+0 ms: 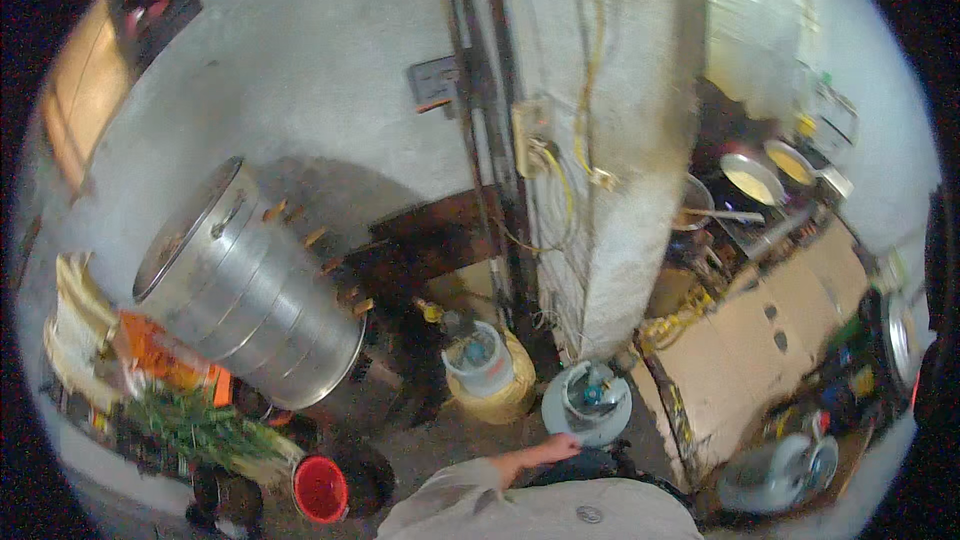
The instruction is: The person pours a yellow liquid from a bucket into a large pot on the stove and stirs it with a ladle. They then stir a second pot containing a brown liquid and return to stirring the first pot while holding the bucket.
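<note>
My left hand (563, 446) is in front of my body, at the end of a bent arm in a light sleeve. Its fingers look curled into a loose fist, and I see nothing in them. Just beyond it stands a grey-blue gas cylinder (608, 431) with a valve inside its collar; whether the hand touches it I cannot tell. Left of that is a yellowish gas cylinder (505, 395) with a pale collar. My right hand is out of view.
A large ribbed metal drum (265, 300) stands at left, beside green leafy stalks (190, 430) and a red bucket (321, 489). At right are flattened cardboard (775, 340), pans of yellowish food (752, 179) on a stove, and another gas cylinder (765, 477) lying down. A wall pillar (640, 140) rises ahead.
</note>
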A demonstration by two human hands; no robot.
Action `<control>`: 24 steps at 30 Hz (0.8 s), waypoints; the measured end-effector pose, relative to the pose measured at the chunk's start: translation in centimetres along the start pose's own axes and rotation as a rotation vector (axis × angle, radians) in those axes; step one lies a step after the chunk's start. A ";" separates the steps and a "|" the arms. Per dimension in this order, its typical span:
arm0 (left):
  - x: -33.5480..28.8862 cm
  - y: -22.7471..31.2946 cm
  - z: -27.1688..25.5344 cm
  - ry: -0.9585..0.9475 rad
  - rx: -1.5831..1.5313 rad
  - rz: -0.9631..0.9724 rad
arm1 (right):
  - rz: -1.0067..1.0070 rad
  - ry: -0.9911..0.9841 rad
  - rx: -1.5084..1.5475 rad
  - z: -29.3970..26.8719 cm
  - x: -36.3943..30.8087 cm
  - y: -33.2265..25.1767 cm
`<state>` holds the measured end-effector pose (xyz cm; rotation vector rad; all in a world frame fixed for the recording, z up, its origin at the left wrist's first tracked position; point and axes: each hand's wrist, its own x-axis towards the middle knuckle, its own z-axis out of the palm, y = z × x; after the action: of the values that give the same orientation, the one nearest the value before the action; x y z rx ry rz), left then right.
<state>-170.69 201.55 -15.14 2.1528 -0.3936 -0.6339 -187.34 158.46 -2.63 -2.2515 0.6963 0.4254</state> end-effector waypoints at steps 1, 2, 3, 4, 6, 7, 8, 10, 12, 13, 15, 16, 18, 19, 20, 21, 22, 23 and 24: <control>3.7 4.1 -0.2 0.065 -0.026 0.105 | -0.040 -0.021 -0.027 -1.3 2.7 -2.4; 7.3 8.4 -0.5 0.047 0.038 0.127 | -0.078 -0.036 -0.042 -2.5 5.5 -4.4; 10.9 12.5 -1.4 0.053 -0.011 0.175 | -0.113 -0.053 -0.060 -3.8 8.3 -6.2; 13.9 16.1 -2.3 0.049 -0.061 0.243 | -0.143 -0.069 -0.076 -5.0 11.1 -7.8; 19.6 21.7 -4.9 -0.139 0.004 0.206 | -0.202 -0.102 -0.106 -7.5 16.3 -10.2; 21.0 23.7 -5.4 -0.069 0.070 0.240 | -0.230 -0.117 -0.117 -8.7 18.7 -11.1; 22.8 25.3 -5.7 0.023 0.123 0.299 | -0.259 -0.131 -0.130 -9.8 21.0 -11.9; 25.6 26.7 -6.6 0.102 0.199 0.273 | -0.319 -0.162 -0.154 -11.9 25.5 -13.0; 28.5 26.7 -6.4 0.060 0.227 0.101 | -0.375 -0.196 -0.178 -14.1 30.1 -13.6; 29.9 25.9 -6.2 -0.013 0.248 0.044 | -0.399 -0.210 -0.194 -15.3 32.4 -13.7; 32.0 23.1 -4.2 -0.046 0.232 -0.179 | -0.448 -0.241 -0.217 -18.0 37.2 -13.2; 32.1 20.9 -2.4 0.018 0.261 -0.159 | -0.468 -0.248 -0.237 -19.6 39.7 -12.6; 33.0 17.2 2.7 0.090 0.326 -0.233 | -0.502 -0.260 -0.270 -23.4 45.0 -10.6; 33.6 15.6 5.2 0.027 0.355 -0.281 | -0.514 -0.265 -0.289 -25.6 47.8 -9.2; 33.9 14.4 7.8 0.000 0.466 -0.061 | -0.519 -0.264 -0.314 -28.0 50.7 -7.7; 33.6 13.9 10.1 0.106 0.147 -0.137 | -0.527 -0.263 -0.340 -30.4 53.7 -5.8; 33.7 14.5 12.9 0.019 0.205 -0.217 | -0.530 -0.255 -0.368 -33.0 56.7 -3.7; 34.5 15.5 14.9 -0.067 0.243 -0.336 | -0.538 -0.243 -0.400 -35.6 59.7 -1.2; 35.8 16.8 16.0 -0.104 0.247 -0.400 | -0.565 -0.230 -0.439 -38.2 62.5 1.4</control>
<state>-151.25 164.01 -20.98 2.4670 -0.0950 -0.9652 -134.76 107.73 -7.94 -2.6131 -0.1821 0.5778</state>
